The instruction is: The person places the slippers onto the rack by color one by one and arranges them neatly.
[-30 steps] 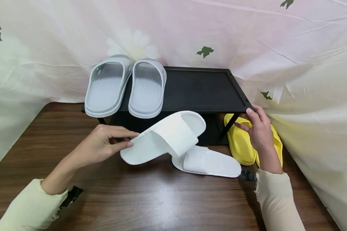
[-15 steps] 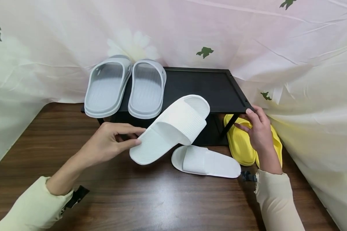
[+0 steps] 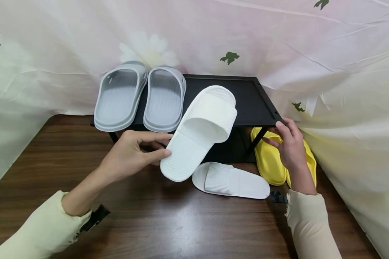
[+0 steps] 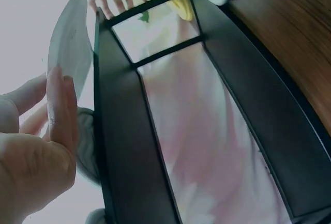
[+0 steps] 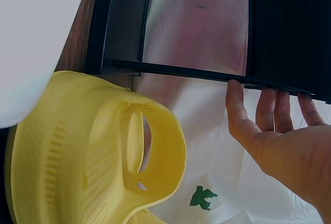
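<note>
Two white slippers out, 1 in hand, 1 down. L hand: thumb & fingers pinching heel end of raised slipper, toe end up & away, overlapping front edge of blk rack in head view; held clear of bench. R hand: fingers near straight, tips touching rack's R end at front corner, nothing in grip. 2nd slipper flat on bench, in front of rack, strap end L. Grey clogs side by side on top shelf, L half. Yellow clogs on bench, R of rack, partly behind R forearm.
</note>
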`<state>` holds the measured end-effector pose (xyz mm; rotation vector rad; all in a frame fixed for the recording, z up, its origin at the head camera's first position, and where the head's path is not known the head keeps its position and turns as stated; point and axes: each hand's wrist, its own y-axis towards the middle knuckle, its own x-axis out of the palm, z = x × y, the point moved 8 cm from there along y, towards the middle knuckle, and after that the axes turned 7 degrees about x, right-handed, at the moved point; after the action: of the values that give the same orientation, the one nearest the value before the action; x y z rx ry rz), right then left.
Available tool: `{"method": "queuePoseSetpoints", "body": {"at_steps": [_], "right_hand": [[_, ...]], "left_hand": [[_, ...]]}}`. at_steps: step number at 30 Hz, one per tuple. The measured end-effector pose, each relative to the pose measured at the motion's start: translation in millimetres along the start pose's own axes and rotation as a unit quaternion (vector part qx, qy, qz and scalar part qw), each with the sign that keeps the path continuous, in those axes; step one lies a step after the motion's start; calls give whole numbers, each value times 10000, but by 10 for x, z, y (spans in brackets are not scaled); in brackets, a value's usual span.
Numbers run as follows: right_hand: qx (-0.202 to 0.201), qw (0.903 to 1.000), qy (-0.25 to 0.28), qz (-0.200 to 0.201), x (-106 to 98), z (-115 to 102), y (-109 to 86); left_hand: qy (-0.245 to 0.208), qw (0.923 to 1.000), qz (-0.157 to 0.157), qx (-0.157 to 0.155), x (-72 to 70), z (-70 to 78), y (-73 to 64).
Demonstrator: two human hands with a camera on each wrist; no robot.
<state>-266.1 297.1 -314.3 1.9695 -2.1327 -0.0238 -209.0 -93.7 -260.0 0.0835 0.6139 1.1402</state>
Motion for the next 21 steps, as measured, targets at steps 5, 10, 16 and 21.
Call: {"method": "queuePoseSetpoints", "body": {"at_steps": [5,10,16,21], "right_hand": [[-7,10000,13,20,3,-2,2],[-15,10000,12,31,-7,-5,2],[-8,10000,26,41,-4,-14,1],[16,10000,-60,48,-5,-8,-7]], "left_hand": [[-553,9978,179,-305,51,21,58],[-642,9966,378,-357,63,76,98],[-559,9969,478,-293,60,199,176],[-624,9960,535,-355,28,247,317]]}}
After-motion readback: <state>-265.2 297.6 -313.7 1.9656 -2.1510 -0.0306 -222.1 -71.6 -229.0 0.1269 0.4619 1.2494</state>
